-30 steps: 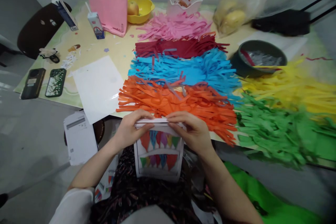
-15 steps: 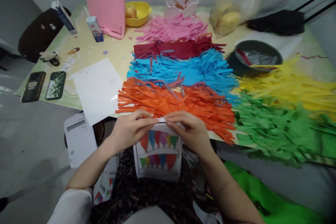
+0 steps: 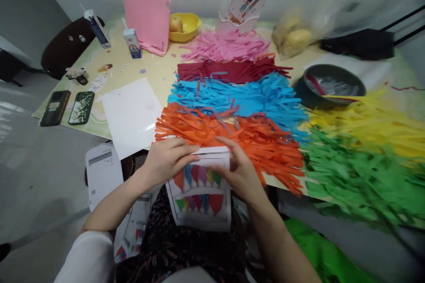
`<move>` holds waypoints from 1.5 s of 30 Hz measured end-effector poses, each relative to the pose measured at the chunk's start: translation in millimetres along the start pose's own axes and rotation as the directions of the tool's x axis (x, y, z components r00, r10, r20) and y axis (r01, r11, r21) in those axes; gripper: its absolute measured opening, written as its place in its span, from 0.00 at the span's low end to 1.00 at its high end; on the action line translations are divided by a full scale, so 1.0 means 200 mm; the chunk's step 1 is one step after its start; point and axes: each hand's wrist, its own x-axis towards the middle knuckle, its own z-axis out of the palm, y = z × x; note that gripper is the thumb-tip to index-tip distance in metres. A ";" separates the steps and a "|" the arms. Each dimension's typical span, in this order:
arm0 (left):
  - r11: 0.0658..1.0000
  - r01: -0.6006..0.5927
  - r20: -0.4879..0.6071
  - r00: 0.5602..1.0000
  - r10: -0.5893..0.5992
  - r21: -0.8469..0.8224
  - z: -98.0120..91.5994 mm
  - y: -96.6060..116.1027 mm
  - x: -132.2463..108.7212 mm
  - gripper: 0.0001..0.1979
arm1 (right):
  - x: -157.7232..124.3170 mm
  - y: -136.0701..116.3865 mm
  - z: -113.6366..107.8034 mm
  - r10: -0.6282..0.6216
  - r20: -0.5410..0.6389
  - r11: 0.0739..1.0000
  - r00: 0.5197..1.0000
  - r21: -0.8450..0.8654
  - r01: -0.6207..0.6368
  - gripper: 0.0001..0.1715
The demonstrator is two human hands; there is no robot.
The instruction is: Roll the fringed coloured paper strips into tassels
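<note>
A white paper sheet [image 3: 202,188] printed with coloured tassel garlands hangs at the table's front edge, above my lap. Its top edge is folded over into a narrow strip. My left hand [image 3: 171,157] pinches the upper left part, thumb on the front. At the right edge, my right hand [image 3: 241,170] has its thumb and fingers apart, the thumb near the printed face; whether it grips the paper I cannot tell. Just beyond both hands lies a heap of orange fringed strips [image 3: 212,128].
Behind lie blue [image 3: 245,93], dark red [image 3: 229,70] and pink fringes [image 3: 229,44]. Green [image 3: 361,172] and yellow fringes [image 3: 365,117] spread rightward near a dark bowl [image 3: 305,93]. Leftward are a white sheet [image 3: 131,117], two phones [image 3: 81,107], drink cartons [image 3: 132,43] and a pink tablet case [image 3: 146,17].
My right hand has slid from the paper's top middle to its right side, with its fingers spreading. My left hand keeps its pinch. The whole view has shifted slightly.
</note>
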 end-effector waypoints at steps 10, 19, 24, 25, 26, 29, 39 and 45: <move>0.926 0.279 0.094 0.960 -0.264 -0.253 -0.16 -0.06 0.03 0.14 | 0.07 -0.03 0.08 0.031 0.082 0.999 0.996 0.014 -0.033 0.35; 0.521 0.374 0.025 0.829 -0.558 -0.767 0.06 -0.13 -0.08 0.41 | 0.19 -0.02 0.07 -0.029 -0.185 0.993 0.982 0.103 0.048 0.28; 0.301 0.492 0.124 0.659 -0.742 -0.817 0.15 -0.07 -0.09 0.31 | 0.20 0.02 0.10 -0.017 -0.038 0.992 0.999 0.122 0.022 0.38; 0.304 0.487 0.098 0.640 -0.762 -0.819 0.15 -0.07 -0.08 0.31 | 0.20 0.04 0.11 0.007 -0.021 0.993 1.000 0.114 -0.005 0.37; 0.313 0.484 0.078 0.630 -0.773 -0.817 0.14 -0.07 -0.08 0.31 | 0.20 0.06 0.11 0.028 -0.029 0.995 0.999 0.101 -0.025 0.35; 0.341 0.483 0.034 0.614 -0.789 -0.806 0.16 -0.08 -0.05 0.28 | 0.20 0.10 0.13 0.035 -0.148 0.997 0.988 0.074 -0.024 0.30; 0.398 0.510 0.082 0.686 -0.723 -0.763 0.03 -0.16 -0.30 0.29 | 0.11 0.10 0.18 -0.021 0.022 0.997 1.000 0.068 0.019 0.39; 0.075 0.802 0.123 0.182 -0.976 -0.592 -0.55 -0.10 -1.28 0.33 | 0.01 0.04 0.24 -0.048 0.127 0.981 0.991 0.192 0.023 0.36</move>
